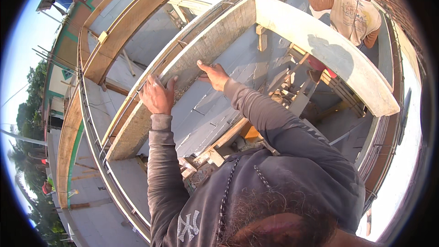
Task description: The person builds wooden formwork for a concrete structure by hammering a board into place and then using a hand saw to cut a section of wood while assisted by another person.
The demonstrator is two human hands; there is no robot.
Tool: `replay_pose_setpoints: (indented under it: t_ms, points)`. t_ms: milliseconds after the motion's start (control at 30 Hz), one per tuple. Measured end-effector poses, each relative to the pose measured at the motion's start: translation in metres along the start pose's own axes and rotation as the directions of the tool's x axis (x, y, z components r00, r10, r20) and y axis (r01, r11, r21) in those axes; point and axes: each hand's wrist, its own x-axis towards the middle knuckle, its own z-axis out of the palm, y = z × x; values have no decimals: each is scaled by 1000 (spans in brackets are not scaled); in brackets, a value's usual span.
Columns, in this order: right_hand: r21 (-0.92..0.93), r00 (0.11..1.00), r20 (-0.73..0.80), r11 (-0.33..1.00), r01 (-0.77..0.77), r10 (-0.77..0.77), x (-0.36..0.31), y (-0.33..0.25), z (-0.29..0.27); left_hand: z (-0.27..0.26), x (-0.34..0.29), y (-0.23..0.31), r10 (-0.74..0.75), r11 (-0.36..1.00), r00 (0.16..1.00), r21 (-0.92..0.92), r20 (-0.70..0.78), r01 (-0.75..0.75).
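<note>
A long grey, weathered wooden board point(208, 40) stands on edge along the outer side of the steel bars, running from lower left to upper middle. My left hand point(157, 96) grips it, fingers bent over its upper edge and thumb on the near face. Farther along, my right hand point(215, 75) holds the same board near its lower edge, thumb against the face; its other fingers are partly hidden. At the far end, a pale plank point(320, 43) meets the board at a corner and stretches toward the right.
Steel reinforcing bars point(106, 161) run beside the board. Grey block walls point(249, 59) drop away below, with timber props and rubble point(283, 92) between them. A co-worker point(354, 13) stands at the upper right, one arm on a board. Brown formwork planks point(132, 18) extend at left.
</note>
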Motion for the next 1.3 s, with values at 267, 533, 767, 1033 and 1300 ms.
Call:
replay_pose_setpoints:
  t_ms: [267, 533, 767, 1033, 1300]
  points:
    - [-46, 999, 41, 999, -22, 24, -10, -6, 5, -1, -2, 5, -55, 997, 998, 53, 14, 54]
    - [-47, 998, 68, 999, 4, -1, -6, 0, 2, 0, -2, 4, -56, 995, 997, 83, 46, 52]
    - [-158, 999, -46, 987, -7, 0, -10, -1, 10, 2, -4, 1, -34, 984, 999, 177, 7, 32]
    - [-118, 995, 72, 991, -59, 68, -6, -7, 3, 1, 0, 2, -79, 987, 992, 146, 99, 64]
    - [-264, 908, -335, 950, 166, -252, -16, -30, 16, -6, -4, 4, -95, 990, 994, 106, 61, 88]
